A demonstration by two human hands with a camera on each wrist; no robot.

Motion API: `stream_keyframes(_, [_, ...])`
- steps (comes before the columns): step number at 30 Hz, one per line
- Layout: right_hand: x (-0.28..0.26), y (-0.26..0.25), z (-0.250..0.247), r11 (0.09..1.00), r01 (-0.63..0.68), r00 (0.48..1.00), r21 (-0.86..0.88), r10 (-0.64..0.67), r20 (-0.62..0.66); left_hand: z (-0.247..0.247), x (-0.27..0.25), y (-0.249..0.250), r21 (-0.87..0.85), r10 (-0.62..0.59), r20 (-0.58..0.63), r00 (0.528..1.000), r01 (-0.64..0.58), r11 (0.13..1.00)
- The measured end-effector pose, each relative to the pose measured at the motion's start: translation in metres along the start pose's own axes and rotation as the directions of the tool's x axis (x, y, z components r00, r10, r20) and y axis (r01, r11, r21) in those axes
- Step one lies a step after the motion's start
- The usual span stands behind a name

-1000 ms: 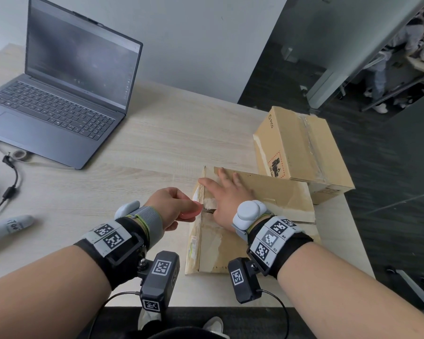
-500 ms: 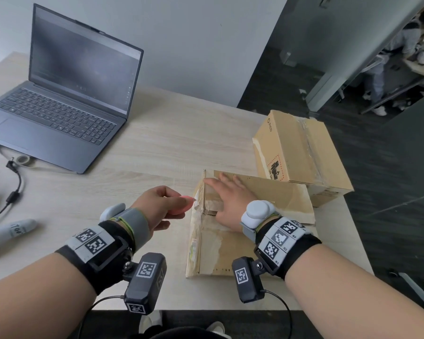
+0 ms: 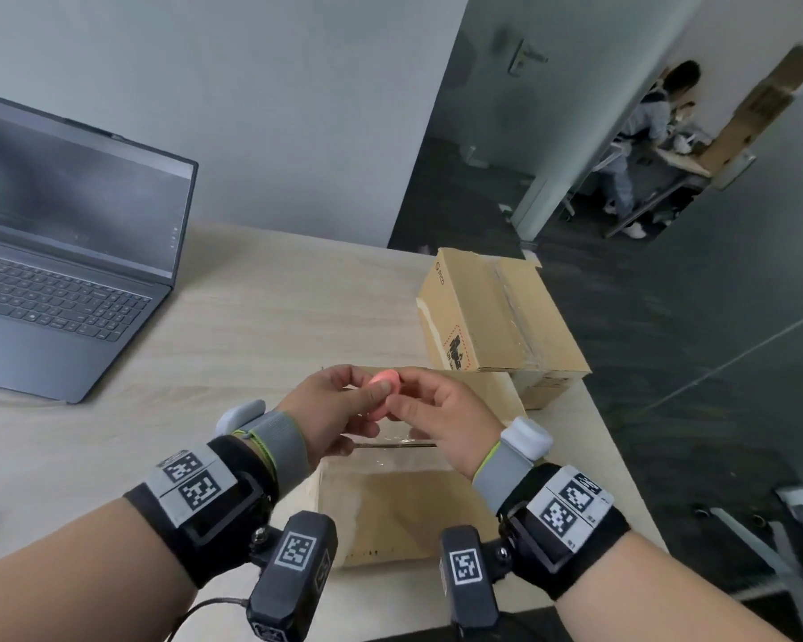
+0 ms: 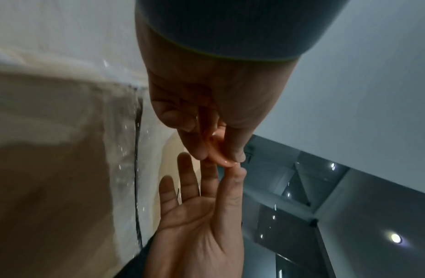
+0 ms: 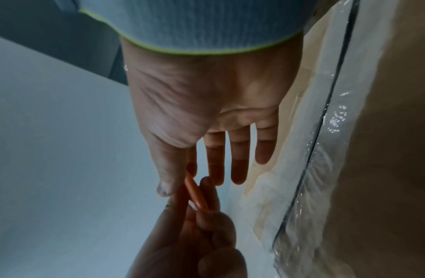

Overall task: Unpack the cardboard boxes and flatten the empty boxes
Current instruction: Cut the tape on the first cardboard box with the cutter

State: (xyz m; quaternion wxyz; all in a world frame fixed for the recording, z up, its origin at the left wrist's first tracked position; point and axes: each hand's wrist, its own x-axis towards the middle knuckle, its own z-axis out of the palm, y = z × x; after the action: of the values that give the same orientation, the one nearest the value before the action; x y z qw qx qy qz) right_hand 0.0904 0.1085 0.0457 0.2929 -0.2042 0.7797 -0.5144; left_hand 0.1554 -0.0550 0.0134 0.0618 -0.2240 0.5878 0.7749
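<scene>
- The table (image 3: 214, 363) carries everything; the far-right sealed cardboard box (image 3: 501, 312) sits close to the table's right edge, so a careless shove while working could tip it to the floor.
- The open laptop (image 3: 66, 252) stands at the far left, well apart from the boxes; flaps swung wide during flattening could, I judge, still reach it.
- The near cardboard box (image 3: 390, 507) lies on the table directly under both hands, its clear tape (image 3: 390, 444) glinting along the top seam. With neither hand on it, it may slide once cutting resumes.
- The left hand (image 3: 330, 410) pinches a small pink cutter (image 3: 383, 391) between thumb and fingertips; the right hand (image 3: 441, 419) pinches the cutter's other end with thumb and forefinger, its other fingers straight.
- The cutter is thin and held only at its ends above the box: it could slip in this handover and drop into the seam or off the table. Whether a blade is exposed cannot be told; if so, fingertips are at risk.
</scene>
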Motion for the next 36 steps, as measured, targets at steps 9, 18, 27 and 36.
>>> stream_keyframes(9, [-0.028,0.055,-0.098,0.941,-0.057,0.918,0.335,0.181,-0.352,0.092,0.021,-0.005,0.679,0.134,0.1,0.986,-0.166,0.715])
stream_keyframes(18, [-0.055,0.202,-0.217,0.917,-0.394,0.811,0.069,0.382,-0.443,0.184,0.057,-0.042,0.931,0.041,0.099,0.994,-0.107,0.348])
stream_keyframes(27, [-0.054,0.272,-0.229,0.787,-0.502,0.865,-0.358,0.462,-0.197,0.216,0.055,-0.058,0.991,0.026,-0.022,0.999,0.018,0.133])
stream_keyframes(36, [-0.041,0.266,-0.243,0.804,-0.405,0.914,-0.436,0.366,-0.176,0.219,0.041,-0.031,0.969,0.1,-0.064,0.993,0.038,0.243])
